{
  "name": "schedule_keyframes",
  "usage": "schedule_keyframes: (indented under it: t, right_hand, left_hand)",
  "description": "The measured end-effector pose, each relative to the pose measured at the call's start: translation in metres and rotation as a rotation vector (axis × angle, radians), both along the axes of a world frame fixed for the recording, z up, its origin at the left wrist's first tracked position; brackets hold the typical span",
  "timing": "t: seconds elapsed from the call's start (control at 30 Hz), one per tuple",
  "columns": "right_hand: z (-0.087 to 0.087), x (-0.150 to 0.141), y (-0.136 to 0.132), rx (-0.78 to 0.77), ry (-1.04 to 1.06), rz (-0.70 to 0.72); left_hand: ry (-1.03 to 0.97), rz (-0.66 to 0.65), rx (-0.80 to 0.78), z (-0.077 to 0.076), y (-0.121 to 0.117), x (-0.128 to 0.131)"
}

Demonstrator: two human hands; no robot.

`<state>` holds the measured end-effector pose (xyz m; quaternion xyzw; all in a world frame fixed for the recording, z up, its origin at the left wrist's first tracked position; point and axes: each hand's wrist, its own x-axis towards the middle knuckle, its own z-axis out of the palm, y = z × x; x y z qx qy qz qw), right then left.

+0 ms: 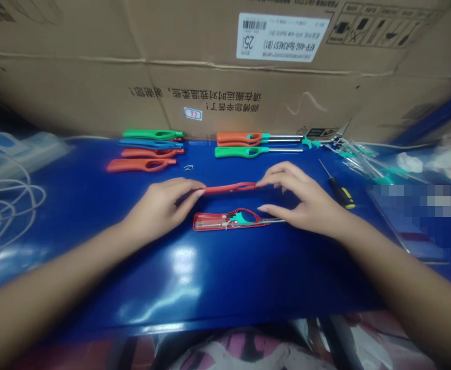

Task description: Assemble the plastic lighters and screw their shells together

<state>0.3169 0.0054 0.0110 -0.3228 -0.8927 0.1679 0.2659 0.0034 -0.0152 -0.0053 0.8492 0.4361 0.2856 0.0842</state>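
Note:
My left hand point(171, 198) pinches the left end of a red lighter casing half point(227, 188) between thumb and fingers. The casing half is held level above the table. At its right end, the fingertips of my right hand point(300, 198) touch or nearly touch it, with the thumb spread apart below. Beneath lies an opened red lighter point(210, 222) with a clear fuel tank, a teal trigger point(243, 217) and a metal rod running right, under my right thumb. Whether the thumb touches the rod, I cannot tell.
Behind lie several coloured casing halves point(141, 165), small screws point(189, 167), and an orange lighter point(233, 139) above a green lighter point(231, 152). To the right are a screwdriver point(341, 191) and metal rods with teal parts point(358, 156). White cable point(13, 205) coils left; a cardboard box point(94, 87) stands behind.

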Motion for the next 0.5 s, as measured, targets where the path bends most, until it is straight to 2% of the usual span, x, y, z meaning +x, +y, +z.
schedule_keyframes:
  t: [0.07,0.13,0.23,0.33,0.43,0.5]
  right_hand:
    - [0.000,-0.001,0.000,0.137,-0.031,-0.016]
    - [-0.001,-0.002,-0.003,0.203,-0.066,0.001]
    - [-0.005,-0.008,-0.008,0.152,-0.022,0.018]
    - [-0.009,-0.014,-0.013,0.097,0.012,0.020]
    - [-0.011,-0.019,-0.014,0.077,0.001,0.025]
    - [-0.012,-0.021,-0.015,0.036,0.015,0.027]
  left_hand:
    - [-0.035,0.016,-0.009,0.006,-0.008,0.003]
    - [-0.110,0.030,-0.121,0.012,-0.014,0.007]
    - [-0.269,0.031,-0.371,0.018,-0.019,0.013]
    - [-0.421,0.060,-0.502,0.019,-0.018,0.016]
    - [-0.445,0.106,-0.532,0.017,-0.016,0.016]
    - [-0.368,0.110,-0.431,0.016,-0.017,0.014]
